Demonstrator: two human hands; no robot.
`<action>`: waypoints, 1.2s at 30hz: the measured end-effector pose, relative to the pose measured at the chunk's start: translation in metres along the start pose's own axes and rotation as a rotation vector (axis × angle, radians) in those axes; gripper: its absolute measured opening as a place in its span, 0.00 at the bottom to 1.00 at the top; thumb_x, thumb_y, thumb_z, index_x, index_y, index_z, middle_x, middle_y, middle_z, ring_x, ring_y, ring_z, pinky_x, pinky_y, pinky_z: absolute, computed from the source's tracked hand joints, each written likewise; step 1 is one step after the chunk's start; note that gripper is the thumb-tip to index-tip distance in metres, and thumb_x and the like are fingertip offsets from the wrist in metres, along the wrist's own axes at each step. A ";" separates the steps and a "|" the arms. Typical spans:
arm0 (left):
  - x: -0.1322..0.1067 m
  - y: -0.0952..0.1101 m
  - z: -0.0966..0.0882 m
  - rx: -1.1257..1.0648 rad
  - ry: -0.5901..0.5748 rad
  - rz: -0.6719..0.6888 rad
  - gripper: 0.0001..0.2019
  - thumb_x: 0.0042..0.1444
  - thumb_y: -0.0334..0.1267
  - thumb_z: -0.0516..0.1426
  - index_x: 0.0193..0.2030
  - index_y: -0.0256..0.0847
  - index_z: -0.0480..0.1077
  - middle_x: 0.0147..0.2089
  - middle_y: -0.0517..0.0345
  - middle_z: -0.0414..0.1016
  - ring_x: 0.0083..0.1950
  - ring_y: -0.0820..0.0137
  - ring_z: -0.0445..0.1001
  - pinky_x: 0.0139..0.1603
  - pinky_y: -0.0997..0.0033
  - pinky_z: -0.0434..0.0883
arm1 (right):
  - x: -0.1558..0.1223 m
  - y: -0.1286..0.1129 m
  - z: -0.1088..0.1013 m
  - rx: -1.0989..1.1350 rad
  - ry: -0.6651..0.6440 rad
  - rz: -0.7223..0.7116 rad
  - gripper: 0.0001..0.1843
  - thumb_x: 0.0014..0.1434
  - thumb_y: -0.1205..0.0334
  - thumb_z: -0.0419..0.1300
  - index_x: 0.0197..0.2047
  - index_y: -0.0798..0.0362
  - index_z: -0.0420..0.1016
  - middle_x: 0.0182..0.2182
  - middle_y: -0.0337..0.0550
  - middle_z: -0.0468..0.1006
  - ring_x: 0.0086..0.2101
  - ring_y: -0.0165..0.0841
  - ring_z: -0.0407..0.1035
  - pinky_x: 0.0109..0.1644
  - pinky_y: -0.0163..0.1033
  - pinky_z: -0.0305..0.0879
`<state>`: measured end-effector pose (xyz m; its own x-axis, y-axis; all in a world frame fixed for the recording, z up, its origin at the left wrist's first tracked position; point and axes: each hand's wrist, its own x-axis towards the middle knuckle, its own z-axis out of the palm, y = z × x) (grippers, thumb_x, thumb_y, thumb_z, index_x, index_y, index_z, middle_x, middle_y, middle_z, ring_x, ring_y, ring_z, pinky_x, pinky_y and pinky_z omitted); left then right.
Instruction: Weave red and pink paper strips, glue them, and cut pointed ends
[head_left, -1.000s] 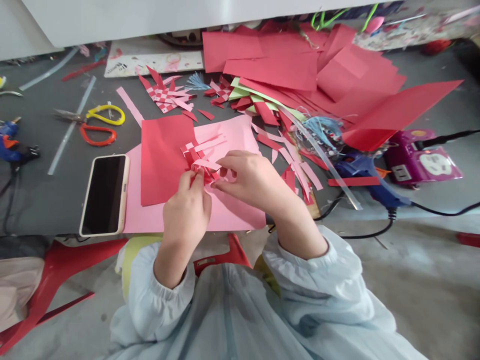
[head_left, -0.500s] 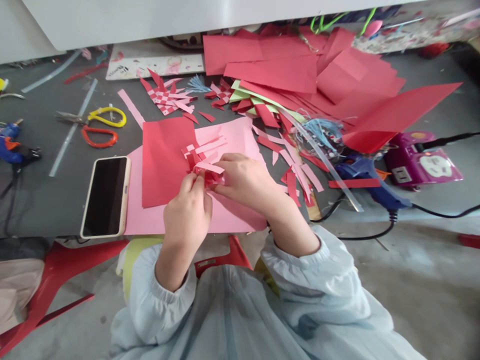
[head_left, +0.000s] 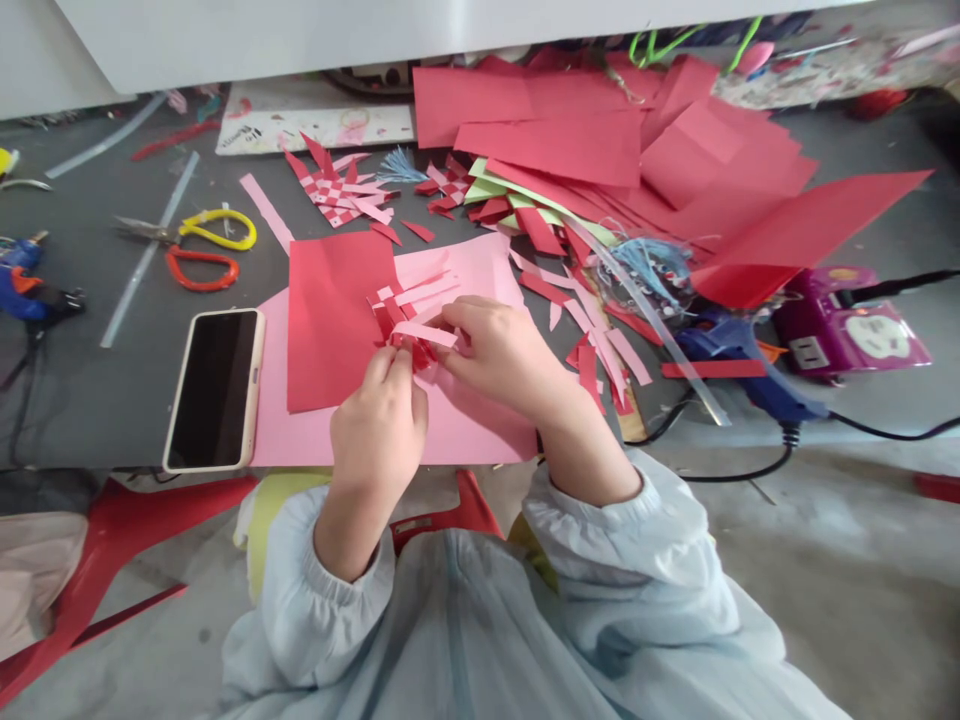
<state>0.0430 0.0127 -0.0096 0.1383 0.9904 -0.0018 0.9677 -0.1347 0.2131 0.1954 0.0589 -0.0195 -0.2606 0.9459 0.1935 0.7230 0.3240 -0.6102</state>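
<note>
A small woven piece of red and pink paper strips (head_left: 388,308) lies between my hands, over a red sheet (head_left: 337,330) and a pink sheet (head_left: 300,436). My left hand (head_left: 381,420) is closed on its near edge, fingers pinched together. On its right side my right hand (head_left: 502,355) pinches the end of a pink paper strip (head_left: 424,333); the fingertips are partly hidden. Farther back rest a finished-looking red and pink woven piece (head_left: 330,195) and a smaller woven piece (head_left: 448,180).
Scissors (head_left: 202,240) and a phone (head_left: 215,390) lie to the left. Red sheets (head_left: 555,150) are heaped at the back. Loose strips (head_left: 596,340), a blue glue gun (head_left: 750,365) with its cable, and a purple power socket (head_left: 847,325) are on the right.
My right hand has shifted slightly right, and the pink strip bends up a little more. My left hand keeps its hold on the woven piece. The whole view has moved slightly.
</note>
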 end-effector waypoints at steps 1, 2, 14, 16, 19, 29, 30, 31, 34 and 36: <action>0.000 0.000 0.000 0.001 -0.003 -0.002 0.20 0.66 0.33 0.49 0.61 0.40 0.70 0.63 0.50 0.75 0.47 0.63 0.82 0.36 0.68 0.76 | 0.000 -0.001 -0.001 0.010 -0.010 -0.010 0.10 0.56 0.70 0.57 0.39 0.54 0.78 0.32 0.46 0.77 0.33 0.35 0.67 0.38 0.39 0.58; 0.000 0.000 0.000 0.002 -0.007 -0.003 0.20 0.66 0.34 0.49 0.62 0.40 0.70 0.63 0.50 0.75 0.47 0.63 0.82 0.36 0.68 0.76 | -0.001 -0.001 -0.001 0.017 -0.023 -0.018 0.10 0.55 0.70 0.58 0.40 0.54 0.78 0.33 0.46 0.78 0.34 0.36 0.68 0.38 0.39 0.59; 0.001 0.003 -0.002 -0.013 0.001 -0.033 0.18 0.66 0.34 0.49 0.58 0.39 0.72 0.61 0.52 0.77 0.48 0.63 0.81 0.36 0.69 0.75 | 0.000 0.003 0.005 0.007 -0.028 -0.041 0.11 0.61 0.66 0.55 0.36 0.55 0.80 0.30 0.45 0.75 0.31 0.33 0.64 0.35 0.38 0.56; 0.001 0.004 -0.002 -0.017 0.005 -0.041 0.17 0.65 0.33 0.49 0.57 0.39 0.73 0.61 0.52 0.77 0.49 0.63 0.81 0.36 0.70 0.75 | 0.001 0.003 0.005 0.042 0.013 -0.026 0.10 0.60 0.66 0.57 0.36 0.54 0.80 0.29 0.44 0.76 0.29 0.32 0.64 0.34 0.38 0.55; 0.000 0.003 -0.001 -0.024 0.011 -0.040 0.17 0.65 0.33 0.49 0.56 0.39 0.73 0.61 0.50 0.77 0.48 0.63 0.81 0.37 0.69 0.75 | 0.002 0.001 0.004 0.092 0.061 0.055 0.07 0.58 0.66 0.60 0.34 0.53 0.81 0.28 0.42 0.77 0.28 0.31 0.63 0.33 0.37 0.54; 0.000 0.003 -0.001 -0.053 0.013 -0.055 0.19 0.64 0.32 0.51 0.59 0.42 0.73 0.64 0.56 0.76 0.48 0.63 0.82 0.38 0.66 0.76 | 0.006 0.002 0.002 0.343 0.119 0.326 0.08 0.52 0.65 0.60 0.32 0.52 0.82 0.29 0.41 0.82 0.28 0.30 0.69 0.35 0.38 0.62; 0.000 0.003 -0.001 -0.064 0.007 -0.057 0.19 0.64 0.31 0.51 0.58 0.43 0.74 0.64 0.57 0.76 0.48 0.63 0.82 0.38 0.66 0.76 | 0.007 0.003 0.003 0.370 0.109 0.318 0.08 0.51 0.65 0.60 0.32 0.53 0.82 0.30 0.41 0.82 0.29 0.31 0.70 0.36 0.38 0.62; 0.000 0.003 -0.002 -0.073 0.003 -0.061 0.18 0.63 0.31 0.52 0.57 0.44 0.74 0.64 0.58 0.75 0.48 0.63 0.82 0.38 0.66 0.76 | 0.007 0.004 0.003 0.393 0.098 0.309 0.08 0.50 0.66 0.60 0.32 0.53 0.81 0.30 0.41 0.83 0.30 0.32 0.71 0.36 0.38 0.63; -0.001 0.003 -0.002 -0.085 -0.005 -0.067 0.17 0.62 0.30 0.52 0.54 0.43 0.76 0.64 0.59 0.76 0.48 0.63 0.82 0.39 0.66 0.76 | 0.007 0.005 0.004 0.421 0.080 0.312 0.08 0.48 0.67 0.59 0.32 0.52 0.79 0.31 0.41 0.83 0.31 0.33 0.72 0.36 0.38 0.62; -0.001 0.003 -0.001 -0.087 0.000 -0.063 0.17 0.62 0.29 0.52 0.53 0.42 0.76 0.63 0.59 0.76 0.47 0.64 0.82 0.39 0.66 0.76 | 0.007 0.005 0.004 0.412 0.080 0.330 0.10 0.47 0.69 0.58 0.33 0.52 0.79 0.31 0.40 0.83 0.32 0.33 0.72 0.35 0.38 0.62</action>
<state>0.0450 0.0113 -0.0079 0.0773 0.9969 -0.0177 0.9526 -0.0686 0.2965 0.1950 0.0666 -0.0240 -0.0003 0.9999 -0.0111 0.4426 -0.0098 -0.8966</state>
